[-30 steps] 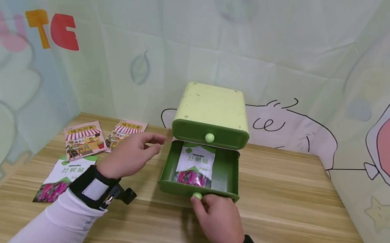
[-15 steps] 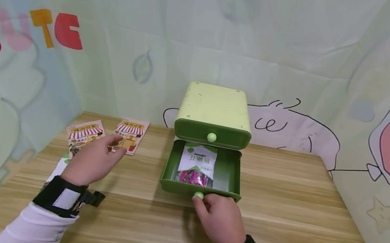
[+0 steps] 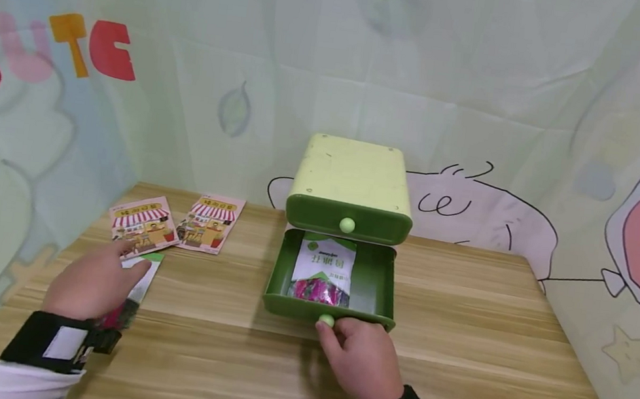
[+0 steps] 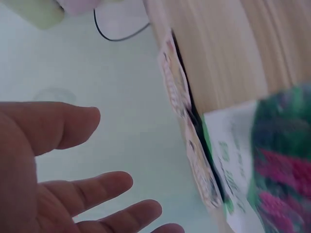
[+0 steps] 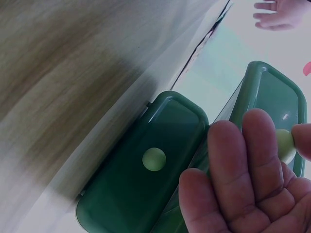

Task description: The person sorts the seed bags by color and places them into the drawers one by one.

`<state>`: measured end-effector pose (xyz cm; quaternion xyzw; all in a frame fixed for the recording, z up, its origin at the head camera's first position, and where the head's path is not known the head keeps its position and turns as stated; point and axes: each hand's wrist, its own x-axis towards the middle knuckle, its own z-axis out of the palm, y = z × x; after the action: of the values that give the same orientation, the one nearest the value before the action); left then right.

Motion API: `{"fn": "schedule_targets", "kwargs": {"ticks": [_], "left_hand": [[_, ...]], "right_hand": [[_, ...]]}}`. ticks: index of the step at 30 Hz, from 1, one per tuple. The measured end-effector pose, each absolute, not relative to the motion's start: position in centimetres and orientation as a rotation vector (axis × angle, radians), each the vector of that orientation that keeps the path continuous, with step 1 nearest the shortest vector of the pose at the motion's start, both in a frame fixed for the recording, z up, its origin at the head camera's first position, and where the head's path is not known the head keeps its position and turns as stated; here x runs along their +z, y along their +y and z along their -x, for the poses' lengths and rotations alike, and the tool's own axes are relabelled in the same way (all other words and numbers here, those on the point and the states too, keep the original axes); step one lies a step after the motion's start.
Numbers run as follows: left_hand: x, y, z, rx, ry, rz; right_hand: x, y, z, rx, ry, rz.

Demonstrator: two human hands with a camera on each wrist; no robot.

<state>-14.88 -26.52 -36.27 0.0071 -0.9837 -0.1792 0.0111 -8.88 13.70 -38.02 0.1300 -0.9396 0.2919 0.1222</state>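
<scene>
My left hand point(image 3: 94, 280) hovers over a flower-seed packet point(image 3: 134, 290) at the left, partly hiding it. In the left wrist view its thumb and fingers stand apart with nothing between them, and the packet's pink-flower print point(image 4: 286, 179) lies beyond them. With thumb and forefinger, my right hand point(image 3: 363, 366) pinches the pale green knob point(image 3: 326, 321) of a pulled-out green drawer point(image 3: 371, 291). A similar seed packet point(image 3: 324, 269) lies in that drawer. The drawer belongs to a small cabinet point(image 3: 353, 170) with a pale yellow top. Its upper drawer point(image 3: 318, 214) is closed.
Two pink packets with a striped-awning print, a left one point(image 3: 145, 222) and a right one point(image 3: 210, 223), lie behind the left hand on the wooden table point(image 3: 476, 336). The right wrist view shows another closed drawer point(image 5: 131, 194) near the tabletop. A printed cloth point(image 3: 191, 79) surrounds the table.
My left hand has moved from beside the drawer leftward and toward me, over the seed packet. My right hand stays on the knob, the drawer still out.
</scene>
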Motion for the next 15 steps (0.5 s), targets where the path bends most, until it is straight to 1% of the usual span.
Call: {"fn": "schedule_targets", "kwargs": {"ticks": [5, 8, 15], "left_hand": [[-37.0, -28.4, 14.8, -0.529, -3.117, -0.109], [-37.3, -29.4, 14.7, -0.502, -3.125, -0.112], [-38.0, -30.2, 14.8, -0.545, -3.192, -0.135]], "right_hand": [[-38.1, 13.7, 8.9, 0.846, -2.738, -0.387], [-38.1, 13.7, 8.9, 0.84, -2.729, -0.391], [-38.1, 13.7, 8.9, 0.827, -2.707, -0.394]]}}
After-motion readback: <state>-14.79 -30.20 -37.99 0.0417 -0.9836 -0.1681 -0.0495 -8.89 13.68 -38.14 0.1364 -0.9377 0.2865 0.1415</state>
